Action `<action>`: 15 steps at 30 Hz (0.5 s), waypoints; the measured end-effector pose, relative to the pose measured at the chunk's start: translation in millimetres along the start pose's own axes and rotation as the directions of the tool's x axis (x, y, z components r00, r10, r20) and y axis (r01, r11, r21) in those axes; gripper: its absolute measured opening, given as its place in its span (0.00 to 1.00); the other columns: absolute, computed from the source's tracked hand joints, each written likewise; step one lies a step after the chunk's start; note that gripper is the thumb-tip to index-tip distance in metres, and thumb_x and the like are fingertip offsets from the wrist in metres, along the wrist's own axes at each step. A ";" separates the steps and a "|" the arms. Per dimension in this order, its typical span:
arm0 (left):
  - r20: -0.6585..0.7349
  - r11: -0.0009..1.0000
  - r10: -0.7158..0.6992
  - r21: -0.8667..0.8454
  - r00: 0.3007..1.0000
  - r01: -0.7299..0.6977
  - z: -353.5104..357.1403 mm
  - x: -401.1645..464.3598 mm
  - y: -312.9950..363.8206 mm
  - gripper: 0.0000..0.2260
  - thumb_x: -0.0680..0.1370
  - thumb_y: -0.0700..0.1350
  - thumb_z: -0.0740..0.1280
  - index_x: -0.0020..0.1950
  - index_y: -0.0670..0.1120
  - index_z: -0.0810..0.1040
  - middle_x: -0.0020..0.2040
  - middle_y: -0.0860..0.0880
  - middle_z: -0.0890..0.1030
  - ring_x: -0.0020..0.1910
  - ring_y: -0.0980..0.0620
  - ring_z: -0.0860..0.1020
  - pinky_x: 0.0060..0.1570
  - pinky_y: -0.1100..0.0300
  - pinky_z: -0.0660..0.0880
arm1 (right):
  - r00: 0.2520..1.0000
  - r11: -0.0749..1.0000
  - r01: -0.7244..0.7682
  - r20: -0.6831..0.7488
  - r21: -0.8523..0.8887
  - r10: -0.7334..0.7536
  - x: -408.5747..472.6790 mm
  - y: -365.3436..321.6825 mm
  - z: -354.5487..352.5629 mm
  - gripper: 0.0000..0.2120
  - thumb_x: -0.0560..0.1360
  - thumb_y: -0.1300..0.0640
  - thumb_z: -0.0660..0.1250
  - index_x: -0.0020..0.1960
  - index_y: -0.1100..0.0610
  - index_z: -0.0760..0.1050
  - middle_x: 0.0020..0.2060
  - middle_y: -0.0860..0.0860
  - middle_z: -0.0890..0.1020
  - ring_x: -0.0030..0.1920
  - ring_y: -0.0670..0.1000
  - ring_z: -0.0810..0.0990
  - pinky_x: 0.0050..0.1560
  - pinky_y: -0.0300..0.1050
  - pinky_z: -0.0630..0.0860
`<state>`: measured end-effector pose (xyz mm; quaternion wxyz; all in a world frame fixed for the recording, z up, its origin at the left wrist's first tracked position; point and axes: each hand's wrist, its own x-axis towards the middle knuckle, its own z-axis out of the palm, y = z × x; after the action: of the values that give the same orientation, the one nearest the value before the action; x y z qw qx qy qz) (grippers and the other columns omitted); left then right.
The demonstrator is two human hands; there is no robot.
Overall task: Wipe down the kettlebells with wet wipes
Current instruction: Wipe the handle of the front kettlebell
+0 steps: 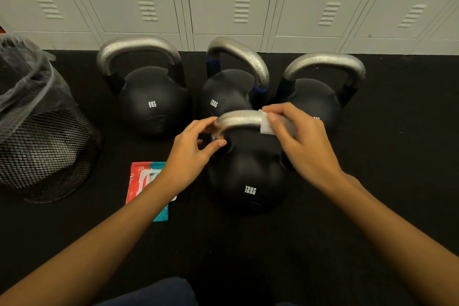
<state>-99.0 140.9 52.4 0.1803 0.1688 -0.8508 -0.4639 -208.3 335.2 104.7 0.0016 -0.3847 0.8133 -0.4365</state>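
A black kettlebell marked 12KG (248, 176) stands on the dark floor right in front of me, its silver handle on top. My right hand (303, 146) presses a folded white wet wipe (266, 124) around the right end of that handle. My left hand (192, 154) pinches the handle's left end with thumb and fingers. Behind stand three more black kettlebells: one marked 8KG (151, 104) at the left, a 12KG one (226, 97) in the middle, and one at the right (315, 99), whose label is hidden by my right hand.
A red and teal wet wipe pack (139, 181) lies on the floor under my left forearm. At the left stands a black mesh bin (44, 146) lined with a clear bag. Grey lockers (228, 0) run along the back.
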 end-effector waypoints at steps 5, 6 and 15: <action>-0.010 1.000 0.010 0.000 1.000 -0.010 1.7 -0.3 -1.3 0.24 0.74 0.44 0.71 0.69 0.51 0.70 0.56 0.61 0.73 0.57 0.65 0.72 0.60 0.59 0.72 | 0.974 0.981 0.191 -0.132 0.031 -0.185 -27.2 34.5 4.5 0.17 0.79 0.63 0.65 0.68 0.57 0.74 0.67 0.52 0.75 0.70 0.49 0.72 0.71 0.49 0.69; -0.012 1.000 0.013 -0.002 1.000 -0.013 1.7 -0.3 -1.4 0.24 0.74 0.44 0.71 0.69 0.51 0.70 0.56 0.61 0.73 0.57 0.65 0.73 0.60 0.59 0.72 | 0.972 0.983 0.179 -0.163 0.046 -0.169 -32.4 39.1 4.4 0.18 0.79 0.64 0.66 0.68 0.58 0.73 0.68 0.54 0.75 0.70 0.49 0.72 0.71 0.46 0.68; -0.026 1.000 0.017 0.002 1.000 -0.017 3.0 -1.4 -1.1 0.23 0.74 0.43 0.71 0.69 0.49 0.71 0.58 0.57 0.74 0.57 0.62 0.73 0.59 0.58 0.73 | 0.944 0.988 0.156 -0.294 0.005 -0.148 -47.7 50.3 6.7 0.18 0.75 0.66 0.70 0.64 0.62 0.73 0.63 0.59 0.76 0.67 0.51 0.74 0.69 0.44 0.70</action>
<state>-99.0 143.2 49.7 0.1952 0.1679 -0.8501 -0.4594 -203.9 376.5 49.0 -0.1470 -0.3775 0.7662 -0.4987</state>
